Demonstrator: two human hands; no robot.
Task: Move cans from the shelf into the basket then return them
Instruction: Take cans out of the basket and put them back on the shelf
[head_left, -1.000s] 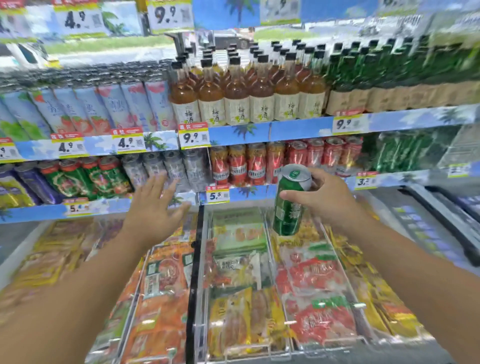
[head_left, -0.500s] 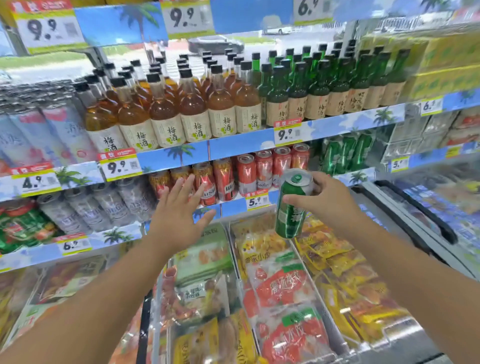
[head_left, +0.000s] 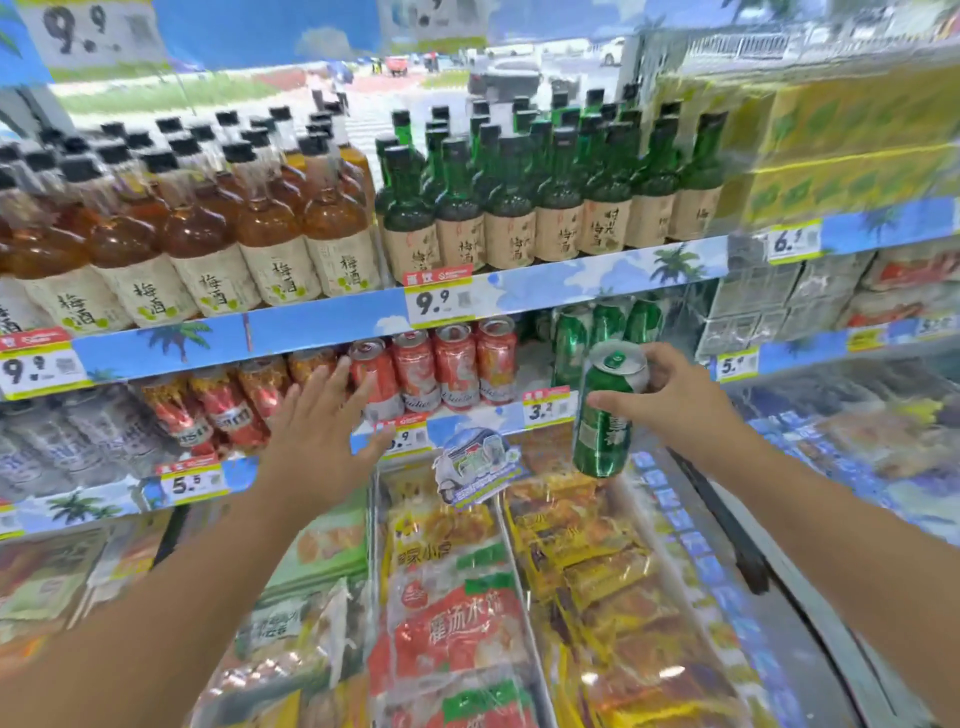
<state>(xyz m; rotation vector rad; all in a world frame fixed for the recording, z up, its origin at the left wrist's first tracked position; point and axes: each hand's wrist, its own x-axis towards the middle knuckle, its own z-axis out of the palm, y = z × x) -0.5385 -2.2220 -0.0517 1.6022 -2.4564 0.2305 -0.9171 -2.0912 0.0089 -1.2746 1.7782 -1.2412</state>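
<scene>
Green beer can (head_left: 605, 415) is in the right hand (head_left: 670, 400), held in the air in front of the lower drinks shelf (head_left: 467, 418), above the chest freezer (head_left: 727, 519). Fingers are curled round the upper half just under the rim, thumb on the near side. Long axis is near vertical, top tipped slightly right and toward the shelf, silver lid with green tab up.

Key relation: the row of matching green cans (head_left: 605, 325) sits on that shelf up and just left of the held can, further back. There is a bare gap in the shelf between the red cans (head_left: 452, 364) and the green row, directly behind the can's top. Judging by this, it's the return leg: can goes forward and slightly up into that gap or beside the green row, staying upright. Right hand is the near one and already has it.

Left hand (head_left: 317, 431) is flat, fingers spread and straight, holding nothing. It's in front of the red cans; can't tell whether the fingertips touch them. Well apart from the green can.

No basket in view.

Watch: the shelf above (head_left: 571, 283) overhangs the slot, so the tall can has limited headroom going in. Freezer below is full of packaged snacks (head_left: 452, 623).
</scene>
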